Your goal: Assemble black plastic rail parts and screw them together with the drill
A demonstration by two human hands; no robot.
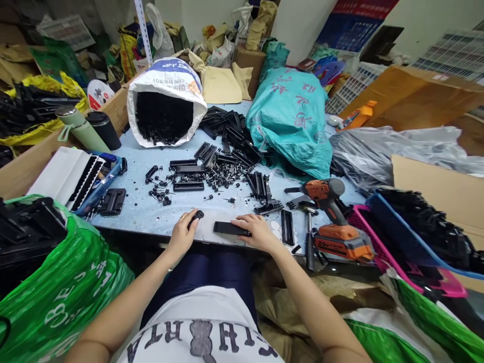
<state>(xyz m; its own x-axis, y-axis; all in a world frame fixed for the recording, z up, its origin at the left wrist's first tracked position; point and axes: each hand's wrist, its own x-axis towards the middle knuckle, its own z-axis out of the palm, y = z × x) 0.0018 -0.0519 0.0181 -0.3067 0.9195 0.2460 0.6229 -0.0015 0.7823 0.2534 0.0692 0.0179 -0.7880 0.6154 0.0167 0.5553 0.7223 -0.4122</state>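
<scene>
Near the front edge of the table, my left hand [182, 236] is closed round a small black plastic part [199, 215] with a rounded end. My right hand [259, 232] grips the right end of a flat black rectangular plastic piece [225, 228], which lies along the table edge. The two held parts are a little apart. Beyond my hands lies a loose pile of small black pins with metal shafts [223, 174]. Longer black plastic pieces [189, 186] lie beside the pins, and more are heaped behind them.
At my right are an orange cordless drill [327, 201], a hammer [309, 237] and a blue basket [419, 252] of black parts. A white sack [166, 75] and a teal sack [289, 116] stand at the back. A green bag [86, 272] sits at left, near a bottle [81, 128].
</scene>
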